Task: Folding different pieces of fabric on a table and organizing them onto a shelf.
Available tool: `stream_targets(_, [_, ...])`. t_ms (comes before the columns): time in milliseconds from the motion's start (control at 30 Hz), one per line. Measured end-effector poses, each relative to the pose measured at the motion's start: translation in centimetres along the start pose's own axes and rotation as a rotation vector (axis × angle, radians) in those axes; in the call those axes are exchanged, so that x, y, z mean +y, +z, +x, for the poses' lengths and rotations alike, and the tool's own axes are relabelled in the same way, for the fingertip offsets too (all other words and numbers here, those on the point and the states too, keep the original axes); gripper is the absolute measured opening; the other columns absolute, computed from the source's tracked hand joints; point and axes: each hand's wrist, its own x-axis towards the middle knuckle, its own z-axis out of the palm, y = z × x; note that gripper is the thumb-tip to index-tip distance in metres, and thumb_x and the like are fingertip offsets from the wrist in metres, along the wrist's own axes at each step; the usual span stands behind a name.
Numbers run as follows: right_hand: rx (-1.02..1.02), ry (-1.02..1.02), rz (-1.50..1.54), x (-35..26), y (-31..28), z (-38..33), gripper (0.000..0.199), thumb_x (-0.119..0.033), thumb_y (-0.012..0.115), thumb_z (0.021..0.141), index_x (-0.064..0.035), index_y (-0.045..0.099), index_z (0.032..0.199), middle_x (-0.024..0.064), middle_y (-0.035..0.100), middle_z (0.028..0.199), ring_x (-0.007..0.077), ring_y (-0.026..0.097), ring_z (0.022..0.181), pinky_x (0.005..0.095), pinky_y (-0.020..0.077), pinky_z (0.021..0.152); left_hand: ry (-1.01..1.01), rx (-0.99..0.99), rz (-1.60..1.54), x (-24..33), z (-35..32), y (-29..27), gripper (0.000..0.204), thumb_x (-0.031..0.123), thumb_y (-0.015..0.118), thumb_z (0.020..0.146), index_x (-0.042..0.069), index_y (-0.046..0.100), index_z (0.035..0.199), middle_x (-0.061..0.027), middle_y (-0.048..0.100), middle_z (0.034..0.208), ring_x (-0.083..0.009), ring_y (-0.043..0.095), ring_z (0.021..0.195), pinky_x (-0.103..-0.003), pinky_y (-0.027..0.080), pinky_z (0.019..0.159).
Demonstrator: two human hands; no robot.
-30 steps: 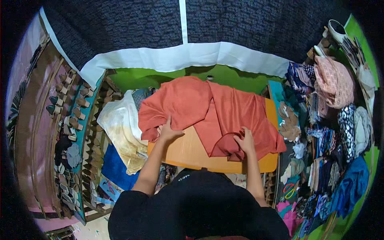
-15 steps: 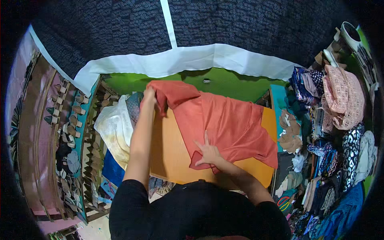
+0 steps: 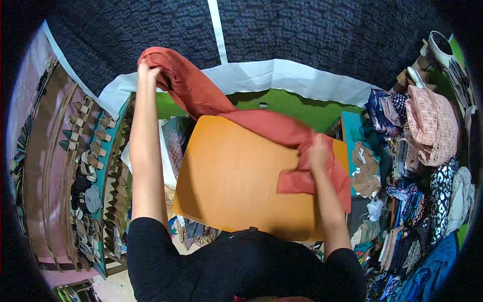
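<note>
A coral-red cloth (image 3: 204,93) stretches from one of my hands to the other, bunched along its length. My left hand (image 3: 148,74) is closed on one end, raised high beyond the table's far left corner. On the right side of the orange-brown table (image 3: 231,171), my right hand (image 3: 317,151) grips the cloth in a fist, somewhat blurred by motion. Loose folds hang around that fist and lie on the tabletop. The middle of the cloth passes over the table's far edge.
Shelves of shoes (image 3: 98,148) line the left. White and patterned fabric (image 3: 173,146) sits by the table's left edge. On the right hang folded scarves (image 3: 405,201) and a pink open-weave cloth (image 3: 431,126). A dark patterned curtain (image 3: 312,35) with a white border spans the far side.
My left hand has lifted its end of the cloth up and to the left. My right hand, spread flat before, has closed on the cloth and moved right and away, uncovering the tabletop.
</note>
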Motion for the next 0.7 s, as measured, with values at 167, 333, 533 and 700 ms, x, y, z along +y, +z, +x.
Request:
stream_targets(167, [0.553,0.136,-0.013,2.4,-9.9,9.1,0.014,-0.009,0.055,0.069,-0.0048,0.048,0.08,0.0182,0.056,0.071,0.0378,0.053,0.068,0.0441,0.0399,0.059,0.141,-0.145,-0.266,3.5,-1.9,-4.4,0.028,0.029,0.042,0.084,0.01,0.049,0.104,-0.0075,0.051,0.106,-0.0259,0.048,0.1,-0.043,0.034,0.091])
stream_targets(333, [0.702,0.067,0.124,2.9,-11.4,7.5,0.014,-0.012,0.054,0.074,-0.0023,0.049,0.082,0.0164,0.054,0.068,0.0318,0.055,0.064,0.0386,0.0418,0.058,-0.021,-0.239,0.018,-0.9,-5.3,-9.9,0.027,0.028,0.055,0.079,0.013,0.049,0.102,-0.0038,0.053,0.1,-0.0199,0.051,0.092,-0.037,0.042,0.079])
stream_targets(533, [0.195,-0.041,0.478,-0.4,-8.6,3.0,0.021,-0.003,0.05,0.072,0.0005,0.05,0.093,0.0118,0.056,0.081,0.0183,0.054,0.074,0.029,0.0426,0.068,-0.476,-0.404,0.685,-14.3,-11.7,-8.5,0.025,0.033,0.056,0.076,0.009,0.055,0.082,-0.0013,0.055,0.069,-0.0089,0.048,0.055,-0.02,0.034,0.042])
stream_targets(700, [-0.012,-0.22,0.468,-7.0,-8.4,-2.2,0.023,0.001,0.052,0.065,-0.0015,0.051,0.088,0.018,0.054,0.075,0.0277,0.055,0.07,0.032,0.0426,0.064,0.151,-1.054,1.351,-23.2,-20.9,-3.3,0.089,0.03,0.074,0.056,-0.004,0.027,0.123,-0.0238,0.043,0.114,-0.0354,0.038,0.111,-0.039,0.032,0.092])
